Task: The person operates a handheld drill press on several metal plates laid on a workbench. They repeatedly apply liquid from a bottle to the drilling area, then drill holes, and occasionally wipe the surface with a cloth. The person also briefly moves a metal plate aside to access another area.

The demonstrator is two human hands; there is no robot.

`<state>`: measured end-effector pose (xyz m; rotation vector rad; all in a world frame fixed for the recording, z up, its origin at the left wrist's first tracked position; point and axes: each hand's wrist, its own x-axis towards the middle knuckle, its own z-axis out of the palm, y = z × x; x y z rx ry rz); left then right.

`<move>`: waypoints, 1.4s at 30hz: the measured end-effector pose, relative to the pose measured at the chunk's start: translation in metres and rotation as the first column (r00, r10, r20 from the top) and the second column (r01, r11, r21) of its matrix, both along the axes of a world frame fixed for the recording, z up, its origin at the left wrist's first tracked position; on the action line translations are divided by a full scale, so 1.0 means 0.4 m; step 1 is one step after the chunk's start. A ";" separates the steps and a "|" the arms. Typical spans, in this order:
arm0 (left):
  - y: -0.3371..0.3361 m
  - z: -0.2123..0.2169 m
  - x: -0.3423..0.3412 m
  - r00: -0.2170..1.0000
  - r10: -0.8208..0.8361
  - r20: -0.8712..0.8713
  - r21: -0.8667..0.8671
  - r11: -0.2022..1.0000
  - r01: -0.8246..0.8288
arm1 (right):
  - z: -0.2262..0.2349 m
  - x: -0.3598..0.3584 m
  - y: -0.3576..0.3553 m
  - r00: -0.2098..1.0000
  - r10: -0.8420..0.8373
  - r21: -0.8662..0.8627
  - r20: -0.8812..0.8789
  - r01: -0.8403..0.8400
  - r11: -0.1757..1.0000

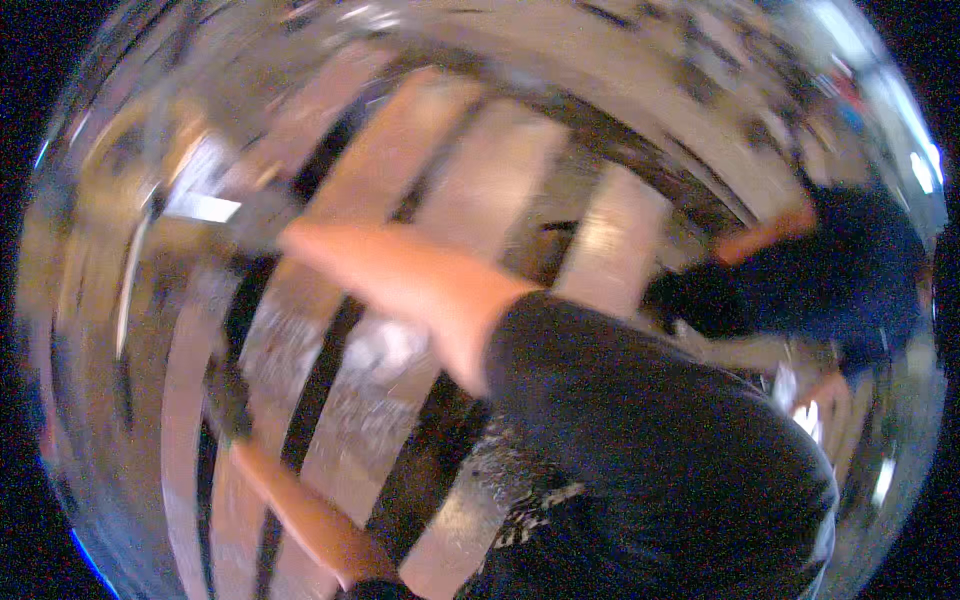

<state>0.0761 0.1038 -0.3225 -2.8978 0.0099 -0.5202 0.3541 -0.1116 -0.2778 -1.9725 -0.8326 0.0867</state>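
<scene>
Motion blurs the whole head view. My right arm, in a dark short sleeve, stretches leftward across wide wooden boards (490, 180). At its end my right hand (262, 218), in a greyish glove, is beside a bright white flat-sided object (203, 190); whether they touch I cannot tell. Lower down, my left hand (230, 395), in a dark glove, is over the boards' left part. Between the two hands is a dark, smeared shape (245, 295) that I cannot identify. The fingers of both hands are too blurred to read.
The boards lie side by side with dark gaps between them. A pale shiny patch (385, 345) shows beneath my right forearm. At right, another person in dark clothing (850, 250) bends close, one arm (765, 237) extended. A dark beam-like edge (650, 150) runs behind the boards.
</scene>
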 end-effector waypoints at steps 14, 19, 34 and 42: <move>-0.148 0.007 -0.001 0.839 0.537 -0.090 -0.850 0.397 -0.345 | 0.050 -0.011 -0.087 1.000 -0.022 -0.029 0.007 0.022 0.999; -0.058 -0.017 0.060 0.860 0.473 0.188 -0.799 0.584 -0.146 | 0.051 -0.007 -0.081 0.999 -0.013 -0.005 0.034 0.014 1.000; 0.000 -0.033 0.079 0.691 0.722 0.019 -0.703 0.501 -0.504 | 0.057 -0.007 -0.067 0.998 0.013 -0.014 0.058 -0.012 1.000; 0.108 -0.032 0.207 0.805 0.573 -0.154 -0.452 0.684 -0.573 | 0.047 0.016 -0.082 0.998 0.008 -0.043 0.063 -0.005 0.999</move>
